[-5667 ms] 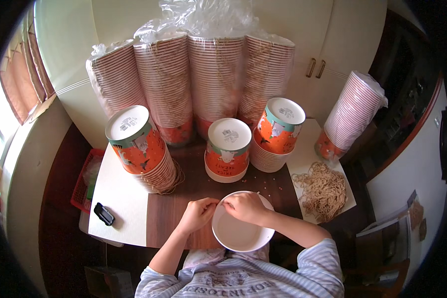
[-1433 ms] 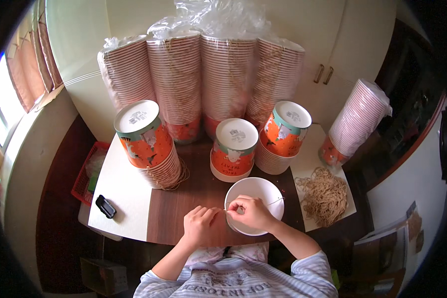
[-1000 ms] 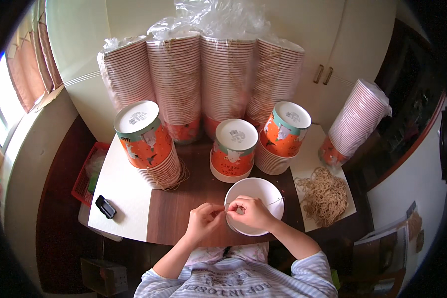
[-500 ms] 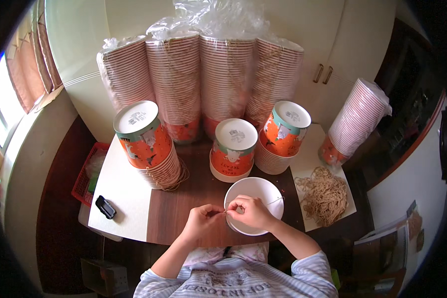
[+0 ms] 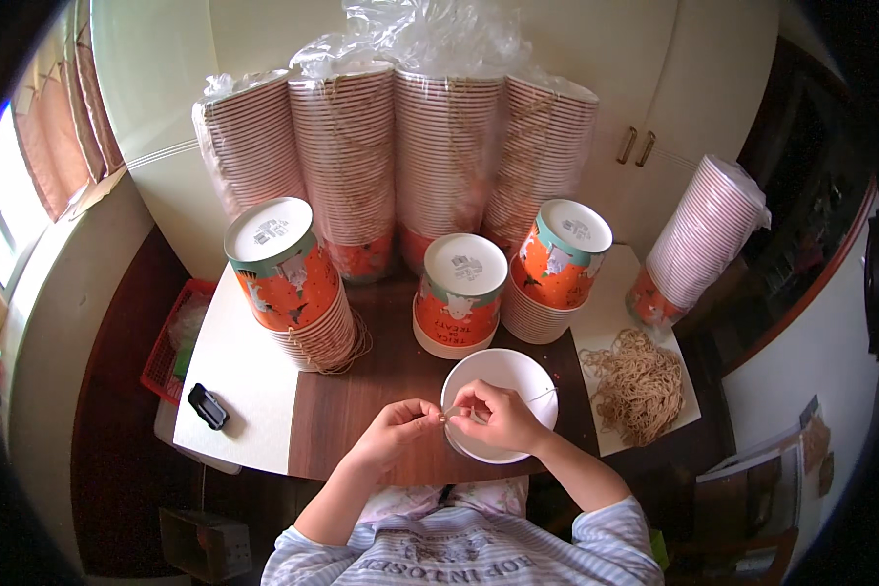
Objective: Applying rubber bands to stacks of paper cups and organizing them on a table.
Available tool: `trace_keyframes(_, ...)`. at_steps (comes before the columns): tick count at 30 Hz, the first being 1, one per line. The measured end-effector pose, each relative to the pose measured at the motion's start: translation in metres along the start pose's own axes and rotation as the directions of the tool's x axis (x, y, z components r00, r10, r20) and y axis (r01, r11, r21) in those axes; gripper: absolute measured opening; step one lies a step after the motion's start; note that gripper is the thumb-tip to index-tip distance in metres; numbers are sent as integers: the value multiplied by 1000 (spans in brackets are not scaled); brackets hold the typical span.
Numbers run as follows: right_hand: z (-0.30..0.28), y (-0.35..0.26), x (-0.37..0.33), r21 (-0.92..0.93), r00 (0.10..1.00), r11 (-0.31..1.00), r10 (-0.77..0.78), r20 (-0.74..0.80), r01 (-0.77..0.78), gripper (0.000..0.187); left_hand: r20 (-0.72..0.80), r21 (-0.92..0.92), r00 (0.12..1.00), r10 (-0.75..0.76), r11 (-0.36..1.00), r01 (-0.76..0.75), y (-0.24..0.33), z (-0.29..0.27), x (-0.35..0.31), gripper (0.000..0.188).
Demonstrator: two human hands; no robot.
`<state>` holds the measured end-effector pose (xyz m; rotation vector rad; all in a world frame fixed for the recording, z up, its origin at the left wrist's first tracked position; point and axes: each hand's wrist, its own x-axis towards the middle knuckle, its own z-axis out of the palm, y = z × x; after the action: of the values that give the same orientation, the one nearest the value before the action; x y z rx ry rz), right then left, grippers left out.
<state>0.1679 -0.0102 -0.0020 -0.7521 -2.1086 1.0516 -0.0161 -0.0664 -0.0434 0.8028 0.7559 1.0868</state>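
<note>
Over the near rim of an upright paper bucket with a white inside (image 5: 532, 376), both my hands meet fingertip to fingertip. My left hand (image 5: 397, 430) is closed in a pinch on a thin tan cord (image 5: 444, 418). The fingers of my right hand (image 5: 501, 418) pinch the same cord from the other side, at the bucket's left wall. A short piece of cord (image 5: 543, 395) shows at the bucket's right side. Just behind stands an upside-down orange bucket (image 5: 459, 313) with a green band and a white base.
Stacked upside-down buckets (image 5: 288, 288) with cords hanging stand left, another stack (image 5: 560, 264) right. Tall plastic-wrapped bucket stacks (image 5: 342, 146) line the back; one more wrapped stack (image 5: 703, 230) leans far right. A tan cord heap (image 5: 640, 386) lies right, a black case (image 5: 208, 406) left.
My right fingers have shifted slightly and parted a little from the left fingertips, so more of the cord between them shows. The buckets and stacks stay where they were.
</note>
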Motion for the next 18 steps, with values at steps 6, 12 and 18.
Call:
trace_keyframes(6, -3, -4, 3, -175, 955, 939, -292, 48, 296, 19, 12, -67, 998, -54, 996, 54, 9, 5, -1, 10)
trace_keyframes(12, 0, -1, 4, -203, 918, 898, -397, 3, 389, 12, 69, -42, 995, -71, 996, 74, 11, 2, 2, 10)
trace_keyframes(18, 0, 0, 5, -214, 939, 921, -341, -39, 325, 8, -41, -37, 995, -94, 995, 93, 11, 3, 2, 14)
